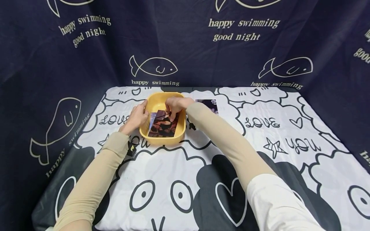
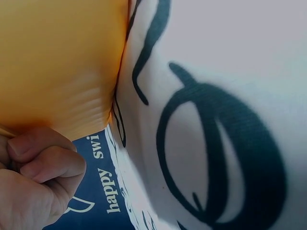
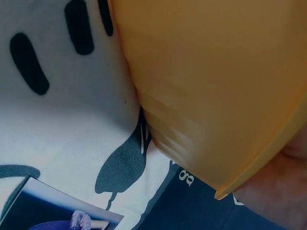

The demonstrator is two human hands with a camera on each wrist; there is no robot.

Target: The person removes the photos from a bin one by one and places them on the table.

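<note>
A yellow plastic tub (image 1: 153, 102) stands at the far middle of the table, with dark printed photos (image 1: 163, 126) lying in it. My left hand (image 1: 138, 118) grips the tub's left rim; in the left wrist view its curled fingers (image 2: 43, 163) press against the tub's outer wall (image 2: 57, 62). Reaching over the far rim, my right hand (image 1: 175, 106) has its fingers bent down, pinching the top photo's far edge. The right wrist view shows the tub's wall (image 3: 216, 81) with my palm (image 3: 283, 191) beside it.
Another photo (image 1: 210, 105) lies flat on the cartoon-print cloth just right of the tub, also seen as a photo corner (image 3: 53, 211). Dark blue fish-print curtains (image 1: 185, 48) close in the table at the back and both sides.
</note>
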